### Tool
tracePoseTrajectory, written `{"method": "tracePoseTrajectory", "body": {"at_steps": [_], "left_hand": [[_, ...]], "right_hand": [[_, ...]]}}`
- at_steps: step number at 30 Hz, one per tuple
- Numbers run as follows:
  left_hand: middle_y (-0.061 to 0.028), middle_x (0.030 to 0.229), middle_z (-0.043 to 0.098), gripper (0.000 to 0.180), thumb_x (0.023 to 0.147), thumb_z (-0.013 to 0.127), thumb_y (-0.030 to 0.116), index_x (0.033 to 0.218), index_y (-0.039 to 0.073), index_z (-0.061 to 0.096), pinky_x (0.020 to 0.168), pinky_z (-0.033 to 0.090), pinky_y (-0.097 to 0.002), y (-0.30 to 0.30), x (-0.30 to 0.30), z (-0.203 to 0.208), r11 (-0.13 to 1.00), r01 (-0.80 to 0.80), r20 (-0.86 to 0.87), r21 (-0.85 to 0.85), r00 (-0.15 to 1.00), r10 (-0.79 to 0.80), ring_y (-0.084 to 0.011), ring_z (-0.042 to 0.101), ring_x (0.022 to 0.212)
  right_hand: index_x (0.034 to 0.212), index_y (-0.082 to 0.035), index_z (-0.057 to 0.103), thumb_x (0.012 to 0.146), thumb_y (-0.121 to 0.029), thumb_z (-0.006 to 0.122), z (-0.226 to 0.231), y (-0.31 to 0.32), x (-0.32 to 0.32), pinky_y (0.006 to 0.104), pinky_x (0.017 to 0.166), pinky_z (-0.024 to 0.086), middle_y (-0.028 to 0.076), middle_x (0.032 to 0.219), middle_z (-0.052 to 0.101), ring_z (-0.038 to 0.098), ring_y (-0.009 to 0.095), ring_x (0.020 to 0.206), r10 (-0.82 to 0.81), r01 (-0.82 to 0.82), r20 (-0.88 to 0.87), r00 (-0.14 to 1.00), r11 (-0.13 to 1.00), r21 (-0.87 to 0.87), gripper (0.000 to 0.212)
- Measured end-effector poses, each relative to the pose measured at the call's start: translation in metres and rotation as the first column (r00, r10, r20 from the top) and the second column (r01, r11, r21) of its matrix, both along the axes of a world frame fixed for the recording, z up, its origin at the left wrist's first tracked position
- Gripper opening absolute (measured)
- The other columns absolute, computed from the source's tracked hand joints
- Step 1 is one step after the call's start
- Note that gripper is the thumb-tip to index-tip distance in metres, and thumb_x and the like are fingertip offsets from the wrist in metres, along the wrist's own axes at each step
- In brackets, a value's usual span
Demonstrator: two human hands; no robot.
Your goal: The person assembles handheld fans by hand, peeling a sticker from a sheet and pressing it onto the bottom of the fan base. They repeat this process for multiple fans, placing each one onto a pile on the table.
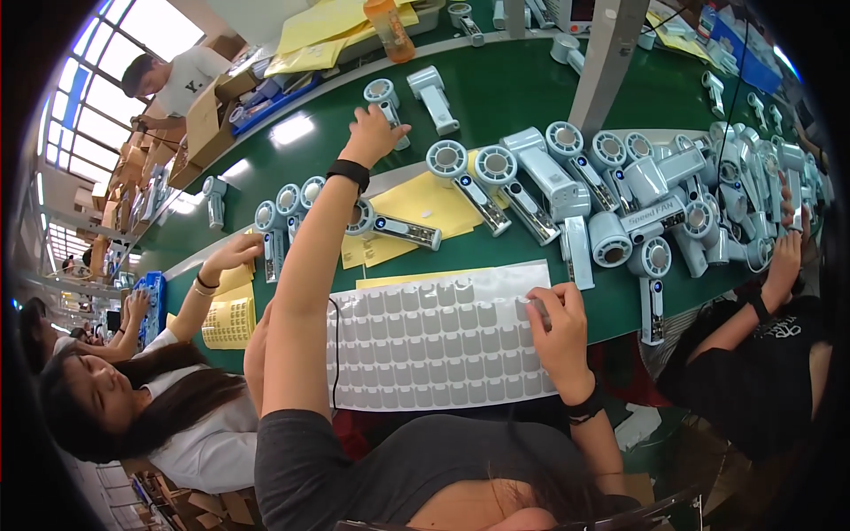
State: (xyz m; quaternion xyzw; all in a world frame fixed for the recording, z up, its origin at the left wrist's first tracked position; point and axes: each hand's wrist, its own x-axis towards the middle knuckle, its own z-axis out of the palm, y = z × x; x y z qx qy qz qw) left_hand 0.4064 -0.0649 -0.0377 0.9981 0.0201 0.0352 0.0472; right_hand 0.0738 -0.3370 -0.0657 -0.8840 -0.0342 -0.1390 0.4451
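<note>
My left hand reaches far over the green table, its fingers closed around the handle of a pale blue handheld fan. Another fan lies face down just to its right. In front of me is a white sheet of grey stickers; part of its top right has bare backing. My right hand is at the sheet's right edge, thumb and forefinger curled together. What sits between those fingertips is too small to make out. Beyond the sheet, a fan with an exposed inner handle lies on yellow paper.
A large heap of fans covers the right side of the green table. A grey metal post rises behind it. An orange bottle stands at the back. Co-workers sit left and right; one's hand is near fans at left.
</note>
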Motion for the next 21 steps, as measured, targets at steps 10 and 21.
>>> {"method": "tracePoseTrajectory", "body": {"at_steps": [10,21], "left_hand": [[-0.0297,0.090,0.067,0.055,0.075,0.071,0.043,0.089,-0.010,0.064,0.078,0.054,-0.0464,-0.015,0.002,0.001,0.965,0.189,0.034,-0.183,0.982,-0.186,-0.0434,0.067,0.085],[-0.0083,0.074,0.064,0.031,0.093,0.066,0.027,0.096,0.002,0.047,0.066,0.048,-0.0266,-0.035,-0.070,0.075,0.593,0.504,0.658,-0.628,0.750,0.060,-0.0124,0.059,0.069]], "right_hand": [[0.089,0.000,0.062,0.079,0.003,0.067,-0.003,0.011,-0.003,0.0359,0.072,0.047,0.012,0.094,0.053,0.055,0.030,0.087,-0.080,0.090,0.150,0.985,0.994,-0.055,0.012],[0.089,-0.003,0.060,0.083,0.004,0.067,0.014,0.007,-0.003,0.0276,0.072,0.046,0.005,0.085,0.060,0.058,0.017,0.078,-0.012,0.043,-0.071,0.997,0.892,0.450,0.011]]}}
